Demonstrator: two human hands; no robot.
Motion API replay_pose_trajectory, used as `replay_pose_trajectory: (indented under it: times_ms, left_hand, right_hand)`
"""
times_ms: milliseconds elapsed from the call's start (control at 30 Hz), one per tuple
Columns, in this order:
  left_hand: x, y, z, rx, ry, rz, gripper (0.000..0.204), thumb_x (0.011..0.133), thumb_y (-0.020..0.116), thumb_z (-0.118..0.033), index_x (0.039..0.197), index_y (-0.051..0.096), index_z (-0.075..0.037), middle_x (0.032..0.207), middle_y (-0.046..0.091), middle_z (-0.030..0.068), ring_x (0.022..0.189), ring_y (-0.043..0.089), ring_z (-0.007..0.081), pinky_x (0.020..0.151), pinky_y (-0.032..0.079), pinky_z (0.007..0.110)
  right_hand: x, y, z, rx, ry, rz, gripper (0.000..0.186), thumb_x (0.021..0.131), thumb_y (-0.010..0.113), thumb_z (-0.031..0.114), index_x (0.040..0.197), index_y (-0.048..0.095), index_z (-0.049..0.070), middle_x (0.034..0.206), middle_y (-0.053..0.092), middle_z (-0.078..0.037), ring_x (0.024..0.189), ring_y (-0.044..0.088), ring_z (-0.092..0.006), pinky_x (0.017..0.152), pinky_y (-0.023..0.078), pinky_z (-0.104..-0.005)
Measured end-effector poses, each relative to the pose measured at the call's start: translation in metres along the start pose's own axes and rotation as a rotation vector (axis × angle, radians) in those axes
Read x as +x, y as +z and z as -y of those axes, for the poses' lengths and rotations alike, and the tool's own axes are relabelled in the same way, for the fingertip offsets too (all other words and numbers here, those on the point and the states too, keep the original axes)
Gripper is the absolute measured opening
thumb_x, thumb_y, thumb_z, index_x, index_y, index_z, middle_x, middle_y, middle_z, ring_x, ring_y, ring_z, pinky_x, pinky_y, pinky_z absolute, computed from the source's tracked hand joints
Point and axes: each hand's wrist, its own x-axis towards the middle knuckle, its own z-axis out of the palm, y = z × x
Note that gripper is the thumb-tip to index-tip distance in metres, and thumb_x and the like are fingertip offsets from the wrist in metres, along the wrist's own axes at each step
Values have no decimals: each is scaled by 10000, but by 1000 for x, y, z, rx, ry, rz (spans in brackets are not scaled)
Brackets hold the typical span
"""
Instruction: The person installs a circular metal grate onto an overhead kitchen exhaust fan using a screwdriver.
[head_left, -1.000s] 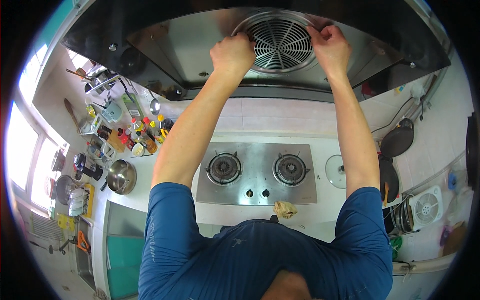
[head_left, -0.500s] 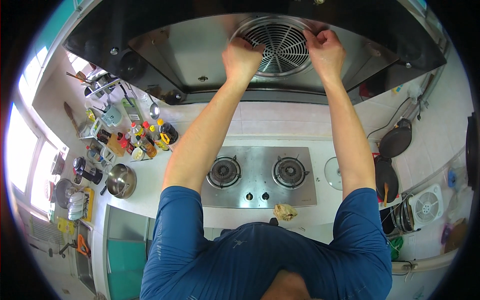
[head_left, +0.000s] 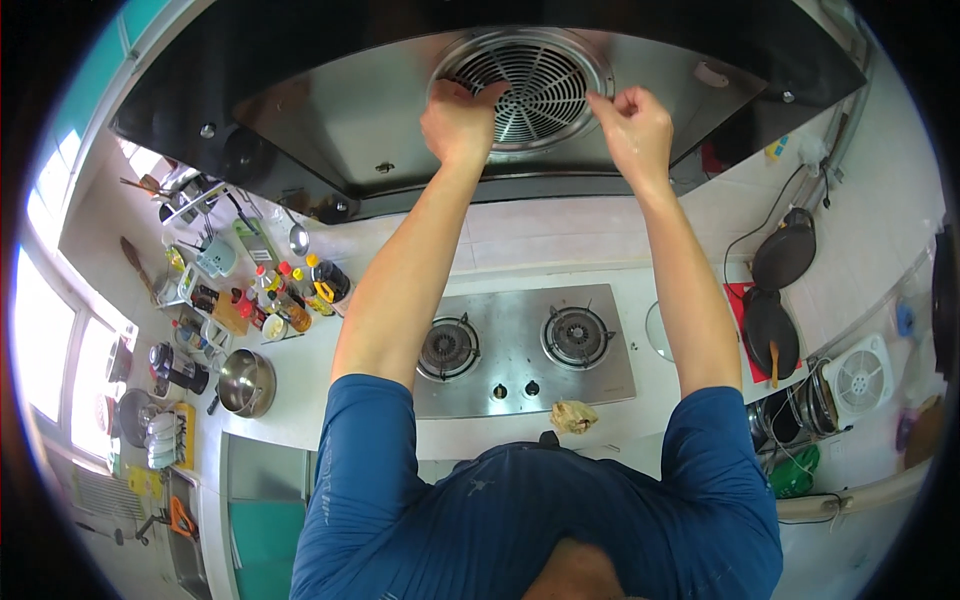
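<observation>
Vent cover: I see it, round and slotted, in the underside of the range hood.
Left hand: at the cover's left rim; grip I cannot tell.
Right hand: near the right rim, fingers curled; whether clamped, I cannot tell.
Stove: below the hood.

Silver ring-slotted grille, black hood
</observation>
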Motion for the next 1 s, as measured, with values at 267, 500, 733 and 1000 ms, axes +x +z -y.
replay_pose_trajectory:
  times_ms: [267,500,733,1000]
  left_hand:
    - [6,7,2,-11,42,-9,468,707,920,-471,792,728,-53,771,756,125,723,719,322,714,574,440]
    - [8,7,4,-14,71,-27,458,700,920,-476,734,723,-64,744,748,112,714,715,320,708,569,433]
    - [9,4,4,-22,98,23,450,727,899,-448,686,701,-46,697,715,120,671,678,320,665,532,443]
    - [7,-2,-4,-19,39,86,456,752,872,-449,666,677,-47,687,709,118,671,670,322,675,525,440]
  right_hand:
    - [-40,-50,16,507,62,41,327,943,816,99,785,536,42,808,708,-68,686,663,-92,630,584,-246]
    - [-34,-64,27,524,0,44,328,939,825,114,783,545,44,788,705,-57,676,650,-80,620,558,-234]
    - [-6,-61,91,336,-266,-19,317,914,856,214,769,642,31,671,691,-20,609,637,-71,580,485,-229]
    - [37,-43,118,64,-450,-159,440,880,874,341,659,635,46,552,607,-31,483,541,-129,505,441,-282]
